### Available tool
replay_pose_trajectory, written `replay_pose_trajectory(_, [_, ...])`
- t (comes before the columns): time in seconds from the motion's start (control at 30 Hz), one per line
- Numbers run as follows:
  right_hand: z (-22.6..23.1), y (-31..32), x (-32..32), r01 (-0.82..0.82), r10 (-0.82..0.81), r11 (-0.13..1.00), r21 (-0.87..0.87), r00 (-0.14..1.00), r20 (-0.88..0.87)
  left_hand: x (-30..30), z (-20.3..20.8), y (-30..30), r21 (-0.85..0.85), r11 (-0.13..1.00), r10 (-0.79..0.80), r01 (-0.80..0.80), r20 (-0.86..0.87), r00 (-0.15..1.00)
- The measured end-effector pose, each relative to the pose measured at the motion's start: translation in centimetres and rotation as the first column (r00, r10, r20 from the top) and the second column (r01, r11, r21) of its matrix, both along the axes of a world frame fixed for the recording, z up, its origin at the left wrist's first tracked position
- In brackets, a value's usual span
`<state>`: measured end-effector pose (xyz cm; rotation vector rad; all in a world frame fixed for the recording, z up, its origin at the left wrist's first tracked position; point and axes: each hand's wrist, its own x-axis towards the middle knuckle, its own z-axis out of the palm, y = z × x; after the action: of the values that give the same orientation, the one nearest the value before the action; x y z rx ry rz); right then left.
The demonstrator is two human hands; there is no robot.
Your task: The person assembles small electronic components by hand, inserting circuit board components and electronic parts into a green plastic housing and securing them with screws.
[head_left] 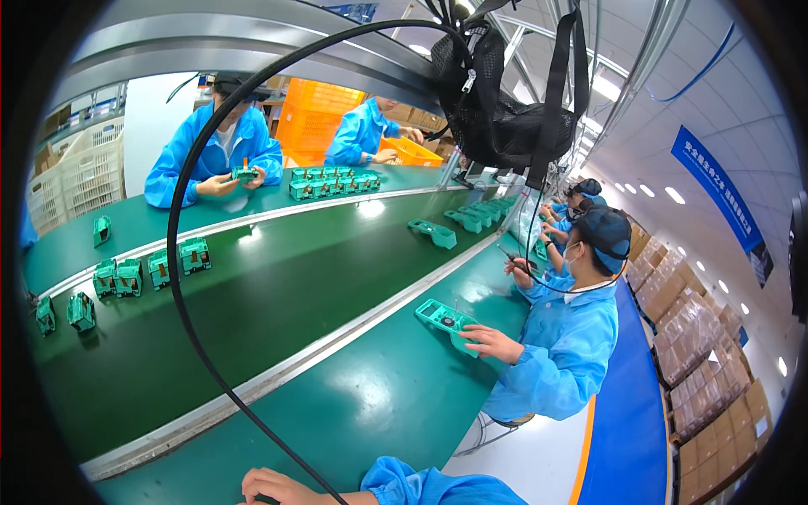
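- Right hand [276, 486], mine: fingers loosely bent; the underside is cut off by the lower edge, so I cannot tell whether it grips anything.
- Left hand, mine: outside the view; state and contents unknown.
- Black cable [181, 286]: crosses the view in front of my right wrist; contact unclear. Risk: snagging, should I reach forward.
- Green housing [435, 315]: nearest one visible, beyond my hand to the right, beside a co-worker's hand [492, 343]; its inner parts are too small to make out. Risk: sliding, if that hand nudges it.
- Green assemblies [128, 278]: ahead and left of my hand, upright on the green belt [278, 311]. Risk: toppling, if the belt jolts.
- Farther housings [484, 215]: well ahead, overlapping, hard to count.
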<state>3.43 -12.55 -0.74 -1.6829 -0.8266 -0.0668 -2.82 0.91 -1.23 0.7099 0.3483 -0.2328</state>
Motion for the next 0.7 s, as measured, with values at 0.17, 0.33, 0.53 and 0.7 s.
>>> replay_pose_trajectory(0.17, [-0.2, 0.0, -0.3, -0.029, 0.029, 1.000, 0.004, 1.000, 0.010, -0.6, -0.1, 0.0, 0.021, 0.999, 0.031, -0.030, -0.033, 0.999])
replay_pose_trajectory(0.33, [-0.3, 0.5, -0.3, -0.048, 0.048, 0.999, -0.003, 0.998, 0.045, -0.6, 0.7, 0.2, 0.014, 1.000, 0.015, -0.014, -0.040, 0.999])
replay_pose_trajectory(0.53, [0.0, -1.3, -0.3, -0.069, 0.070, 0.996, 0.051, 0.998, -0.010, 0.3, 2.3, -1.6, -0.054, 0.999, -0.007, -0.001, -0.157, 0.988])
replay_pose_trajectory(0.7, [-0.4, -1.9, -0.1, -0.107, 0.116, 0.988, 0.109, 0.990, -0.076, 0.5, 1.7, -2.2, -0.156, 0.988, -0.070, 0.023, -0.301, 0.951])
